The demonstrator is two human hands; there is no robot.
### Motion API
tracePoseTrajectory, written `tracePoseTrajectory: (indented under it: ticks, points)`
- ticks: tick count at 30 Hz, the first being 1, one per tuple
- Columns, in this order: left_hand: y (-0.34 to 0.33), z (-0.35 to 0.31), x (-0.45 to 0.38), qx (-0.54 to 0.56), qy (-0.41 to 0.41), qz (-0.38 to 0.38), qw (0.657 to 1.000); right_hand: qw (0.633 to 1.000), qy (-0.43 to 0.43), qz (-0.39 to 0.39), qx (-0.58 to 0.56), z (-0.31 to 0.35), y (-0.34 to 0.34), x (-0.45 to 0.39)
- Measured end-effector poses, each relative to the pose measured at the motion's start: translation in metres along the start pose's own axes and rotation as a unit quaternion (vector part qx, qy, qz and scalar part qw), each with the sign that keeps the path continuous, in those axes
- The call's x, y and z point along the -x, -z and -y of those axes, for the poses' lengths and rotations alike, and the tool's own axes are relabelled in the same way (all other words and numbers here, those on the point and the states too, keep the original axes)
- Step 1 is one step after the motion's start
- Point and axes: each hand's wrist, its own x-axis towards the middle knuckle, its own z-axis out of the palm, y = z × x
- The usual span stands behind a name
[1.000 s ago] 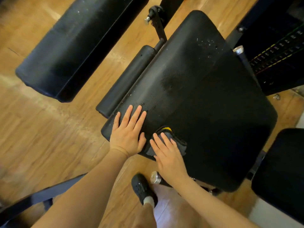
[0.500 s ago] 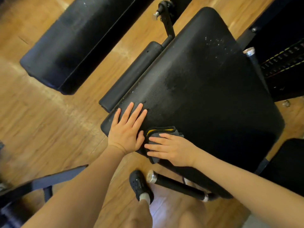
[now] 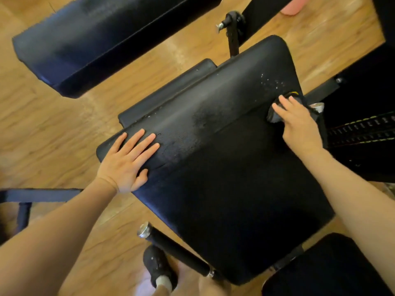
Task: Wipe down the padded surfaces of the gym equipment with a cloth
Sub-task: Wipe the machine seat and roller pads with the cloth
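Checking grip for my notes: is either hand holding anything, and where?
The right hand presses the dark cloth flat under its fingers at the seat pad's far edge. The left hand rests flat, holding nothing.

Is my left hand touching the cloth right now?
Apart. The head view shows the left hand flat on the pad's near corner, the cloth under the right hand across it.

There are two hands, a left hand (image 3: 128, 163) and a right hand (image 3: 299, 124), one cloth (image 3: 275, 113), four black pads, and one shoe (image 3: 159, 267).
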Motion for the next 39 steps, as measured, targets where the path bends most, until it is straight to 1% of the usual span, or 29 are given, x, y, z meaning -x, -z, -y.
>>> tracePoseTrajectory:
  ticks: [2, 3, 4, 5, 7, 11, 13, 14, 15, 16, 18, 20, 21, 22, 24, 25, 27, 28, 30, 31, 32, 34, 36, 37, 39]
  points:
    - [-0.001, 0.0, 0.0, 0.004, 0.004, -0.006, 1.0, 1.0, 0.009, 0.021, 0.012, -0.014, 0.009, -0.009]
    - [-0.001, 0.0, 0.0, 0.006, 0.004, -0.01, 1.0, 1.0, 0.001, 0.023, 0.005, -0.017, 0.011, -0.013]
    - [-0.001, 0.0, -0.001, 0.006, 0.004, -0.015, 1.0, 0.999, -0.037, 0.018, -0.018, -0.017, 0.013, -0.016]
    - [-0.001, 0.0, -0.001, 0.006, 0.002, -0.02, 1.0, 0.994, -0.094, 0.001, -0.049, -0.015, 0.012, -0.019]
    - [-0.002, -0.001, -0.001, 0.005, 0.002, -0.027, 1.0, 0.976, -0.191, -0.034, -0.093, -0.007, 0.006, -0.023]
    - [-0.004, 0.0, -0.001, 0.008, -0.002, -0.038, 0.999, 0.953, -0.268, -0.091, -0.108, 0.015, -0.002, -0.026]
    - [-0.005, 0.0, 0.0, 0.009, -0.002, -0.046, 0.999, 0.95, -0.286, -0.093, -0.086, 0.035, -0.004, -0.027]
    - [-0.005, 0.0, 0.0, 0.01, -0.001, -0.05, 0.999, 0.955, -0.277, -0.083, -0.067, 0.05, -0.005, -0.026]
    - [-0.005, -0.001, 0.0, 0.01, -0.001, -0.052, 0.999, 0.964, -0.25, -0.072, -0.05, 0.069, -0.009, -0.021]
    - [-0.005, -0.001, 0.0, 0.01, 0.0, -0.051, 0.999, 0.977, -0.199, -0.059, -0.043, 0.091, -0.014, -0.012]
    - [-0.004, -0.002, 0.0, 0.008, 0.004, -0.048, 0.999, 0.996, -0.051, -0.03, -0.067, 0.14, -0.027, 0.014]
    - [-0.003, -0.001, 0.0, 0.005, 0.004, -0.043, 0.999, 0.993, 0.09, 0.004, -0.079, 0.18, -0.041, 0.045]
    - [-0.003, -0.001, 0.0, 0.003, 0.002, -0.04, 0.999, 0.988, 0.132, 0.034, -0.075, 0.192, -0.044, 0.056]
    - [-0.003, -0.001, 0.0, 0.001, 0.001, -0.038, 0.999, 0.983, 0.156, 0.055, -0.073, 0.198, -0.046, 0.062]
    - [-0.003, -0.001, 0.0, -0.003, 0.001, -0.036, 0.999, 0.976, 0.185, 0.05, -0.1, 0.19, -0.041, 0.059]
    - [-0.003, -0.001, 0.0, -0.004, 0.002, -0.035, 0.999, 0.974, 0.185, 0.048, -0.121, 0.18, -0.034, 0.052]
    - [-0.003, 0.0, 0.0, -0.006, 0.001, -0.038, 0.999, 0.977, 0.154, 0.005, -0.145, 0.15, -0.018, 0.033]
    - [-0.004, 0.0, 0.0, -0.006, 0.0, -0.039, 0.999, 0.982, 0.11, -0.021, -0.151, 0.131, -0.01, 0.023]
    - [-0.004, 0.001, 0.001, -0.001, -0.004, -0.037, 0.999, 0.984, -0.027, -0.059, -0.168, 0.093, 0.001, 0.007]
    - [-0.004, 0.001, 0.001, 0.002, -0.005, -0.038, 0.999, 0.981, -0.084, -0.063, -0.164, 0.077, 0.001, 0.002]
    - [-0.004, 0.001, 0.001, 0.004, -0.005, -0.043, 0.999, 0.98, -0.12, -0.057, -0.151, 0.068, -0.002, -0.002]
    - [-0.006, 0.002, 0.001, 0.008, -0.009, -0.053, 0.998, 0.98, -0.157, -0.049, -0.116, 0.068, -0.013, -0.005]
    - [-0.006, 0.002, 0.001, 0.014, -0.012, -0.053, 0.998, 0.973, -0.198, -0.057, -0.102, 0.09, -0.02, -0.005]
    - [-0.006, 0.002, 0.001, 0.015, -0.013, -0.054, 0.998, 0.972, -0.207, -0.055, -0.099, 0.106, -0.023, -0.003]
    - [-0.005, 0.003, 0.002, 0.016, -0.019, -0.055, 0.998, 0.976, -0.194, -0.034, -0.091, 0.138, -0.028, 0.005]
